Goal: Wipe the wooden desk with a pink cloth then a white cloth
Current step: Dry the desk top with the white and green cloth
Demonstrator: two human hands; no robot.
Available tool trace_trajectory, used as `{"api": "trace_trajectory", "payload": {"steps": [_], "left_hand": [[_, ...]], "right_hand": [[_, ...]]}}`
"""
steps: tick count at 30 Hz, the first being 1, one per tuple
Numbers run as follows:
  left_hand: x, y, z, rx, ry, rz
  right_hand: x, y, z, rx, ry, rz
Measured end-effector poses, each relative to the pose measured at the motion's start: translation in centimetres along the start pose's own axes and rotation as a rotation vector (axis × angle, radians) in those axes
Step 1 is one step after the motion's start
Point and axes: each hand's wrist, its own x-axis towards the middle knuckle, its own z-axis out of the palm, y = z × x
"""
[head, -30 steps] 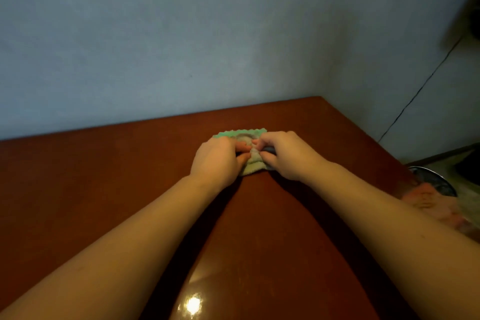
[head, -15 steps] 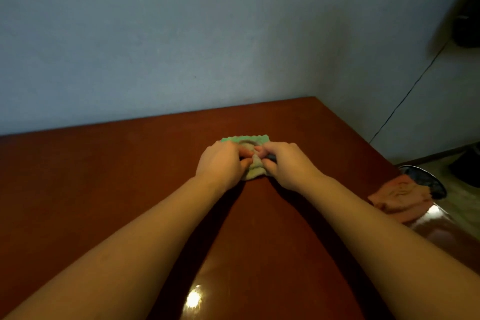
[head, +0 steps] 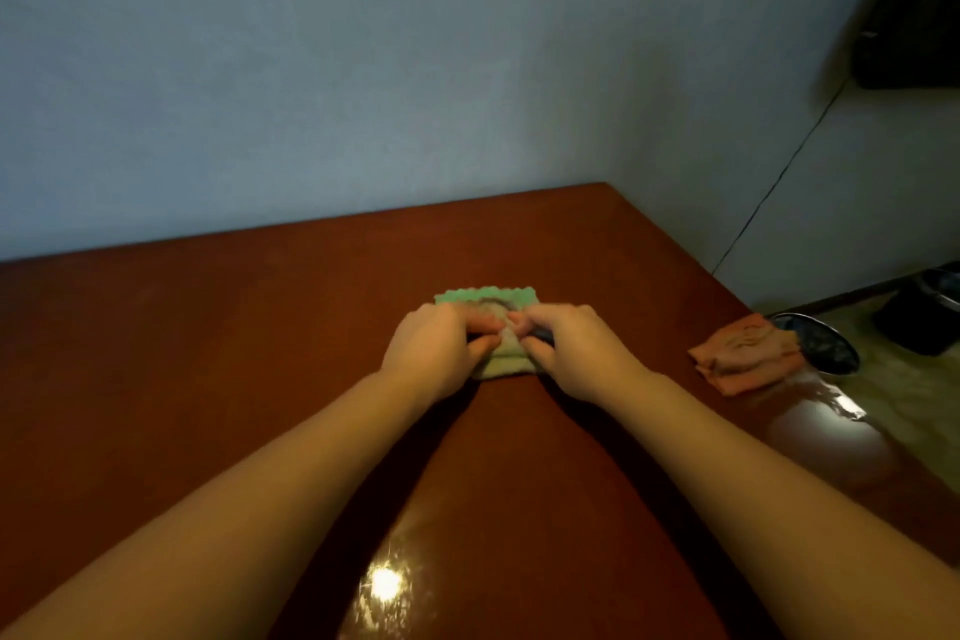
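Two bare hands meet over a small folded white cloth (head: 506, 365) on a glossy reddish-brown wooden counter (head: 208, 369). The left hand (head: 434, 353) and the right hand (head: 579, 353) sit knuckles up, side by side, fingers curled. Each pinches the cloth's middle between thumb and fingertips, which nearly touch. The cloth looks pale and has a green scalloped border, which shows just beyond the fingers. It lies flat on the counter, toward the far edge and nearer the far right corner than the left. Both forearms stretch in from the near edge, casting dark shadows on the wood between them.

A crumpled pink cloth (head: 745, 353) lies at the counter's right edge, well apart from the hands. Just past that edge is a round metal container (head: 826, 348) with a dark inside. A bright spot of reflected light (head: 384, 582) shines near the near edge. A plain bluish-grey wall (head: 363, 68) rises behind the far edge, and a thin dark cable (head: 769, 192) slants down the wall on the right.
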Motion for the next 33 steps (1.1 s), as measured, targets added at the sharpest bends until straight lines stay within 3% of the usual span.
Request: {"api": "trace_trajectory", "payload": {"steps": [3,9,17,23,28,33], "left_hand": [[-0.9,-0.2,-0.3,-0.002,-0.034,0.055],[1.4,2.1,-1.1,0.098,-0.11,-0.035],[-7.2,3.0,0.0,0.021,-0.054,0.042],[-5.8,5.2,-0.4,0.065,-0.072,-0.059],[-11.9,5.5,0.0,0.105,-0.043,0.01],[-9.3,6.2,-0.4,0.09,-0.087,-0.054]], "right_hand": [[-1.7,0.6,-0.7,0.029,-0.04,-0.051],[1.6,-0.9,-0.7,-0.112,0.007,0.06],[-8.4,-1.7,-0.2,-0.102,-0.055,-0.082],[-4.8,-3.3,-0.8,-0.217,-0.037,0.099],[-11.0,-3.4,0.5,-0.17,-0.061,0.044],[-9.6,-3.6,0.2,-0.151,-0.008,0.084]]}}
